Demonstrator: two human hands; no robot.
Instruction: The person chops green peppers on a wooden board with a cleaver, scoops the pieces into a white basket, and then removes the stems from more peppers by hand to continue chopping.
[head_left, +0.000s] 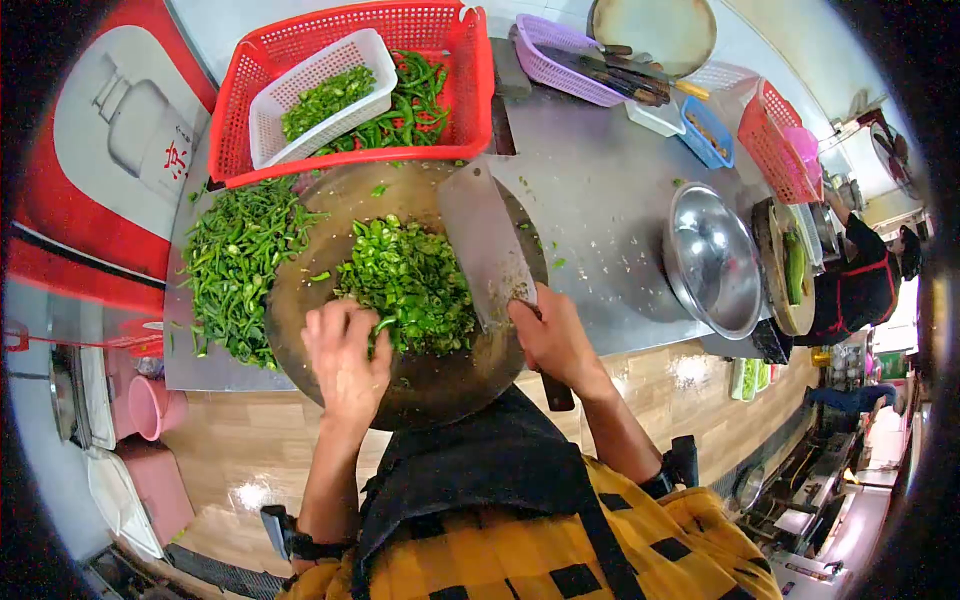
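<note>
My right hand (pixel 556 338) is wrapped round the dark handle of a cleaver (pixel 484 235). Its broad blade stands along the right side of a heap of chopped green peppers (pixel 415 275). The heap lies on a round, worn chopping board (pixel 300 290). My left hand (pixel 345 350) rests at the heap's lower left edge, fingers bent and thumb apart, gripping nothing that I can see. Whole green peppers (pixel 240 260) are piled on the steel table left of the board.
Behind the board stands a red basket (pixel 480 95) with peppers and a white basket (pixel 262 125) inside. A steel bowl (pixel 712 260) sits to the right. Knives (pixel 640 75) lie across a purple basket (pixel 545 70). Another person (pixel 855 280) stands at far right.
</note>
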